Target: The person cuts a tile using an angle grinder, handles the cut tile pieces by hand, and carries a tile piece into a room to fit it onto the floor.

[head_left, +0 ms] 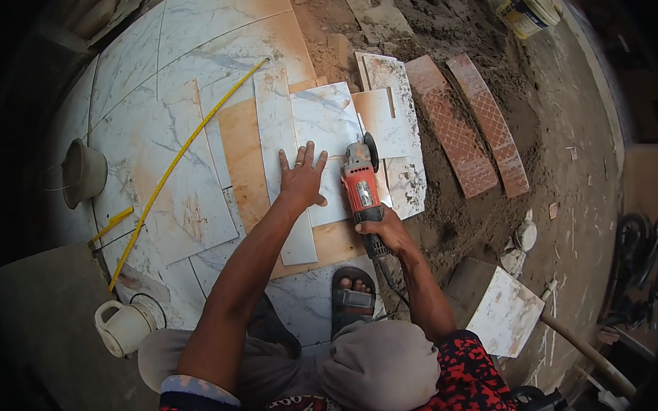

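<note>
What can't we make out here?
All in the head view:
Right hand: fingertips hidden by the angle grinder.
Left sandal: partly hidden by the left forearm and trousers.
Pail: label print too small to read.
Shirt: lettering cut off by the bottom edge.

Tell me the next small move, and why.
Probably press the left hand down firmly to steady the work: it lies spread across the white tile and narrow strip, while the right hand grips the red angle grinder, its disc by the tile's right edge. Whether the disc spins is unclear.
</note>
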Demonstrator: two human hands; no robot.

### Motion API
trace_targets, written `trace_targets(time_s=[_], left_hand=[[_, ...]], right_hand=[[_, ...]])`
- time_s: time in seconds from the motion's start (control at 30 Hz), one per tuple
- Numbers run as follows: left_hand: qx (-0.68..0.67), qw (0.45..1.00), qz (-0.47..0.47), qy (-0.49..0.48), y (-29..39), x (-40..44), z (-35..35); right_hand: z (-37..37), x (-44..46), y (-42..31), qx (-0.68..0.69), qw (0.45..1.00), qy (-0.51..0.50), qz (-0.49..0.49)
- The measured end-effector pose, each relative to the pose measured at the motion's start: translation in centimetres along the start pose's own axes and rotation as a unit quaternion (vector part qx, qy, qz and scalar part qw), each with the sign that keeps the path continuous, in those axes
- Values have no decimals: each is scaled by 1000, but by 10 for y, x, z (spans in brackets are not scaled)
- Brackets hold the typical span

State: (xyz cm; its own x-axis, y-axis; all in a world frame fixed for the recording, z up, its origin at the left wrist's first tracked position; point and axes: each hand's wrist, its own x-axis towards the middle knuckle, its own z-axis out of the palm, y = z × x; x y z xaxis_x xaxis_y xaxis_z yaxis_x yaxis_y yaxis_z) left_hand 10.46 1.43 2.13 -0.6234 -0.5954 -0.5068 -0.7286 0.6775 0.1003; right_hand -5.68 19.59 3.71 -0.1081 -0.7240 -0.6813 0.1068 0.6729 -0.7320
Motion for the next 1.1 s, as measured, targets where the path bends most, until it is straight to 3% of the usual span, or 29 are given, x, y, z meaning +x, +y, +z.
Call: trace_targets(time_s=[1.1], left_hand=[[10, 1000, 0, 6, 0, 2, 4]], right_hand=[[1, -14, 16, -1, 1000, 11, -6]])
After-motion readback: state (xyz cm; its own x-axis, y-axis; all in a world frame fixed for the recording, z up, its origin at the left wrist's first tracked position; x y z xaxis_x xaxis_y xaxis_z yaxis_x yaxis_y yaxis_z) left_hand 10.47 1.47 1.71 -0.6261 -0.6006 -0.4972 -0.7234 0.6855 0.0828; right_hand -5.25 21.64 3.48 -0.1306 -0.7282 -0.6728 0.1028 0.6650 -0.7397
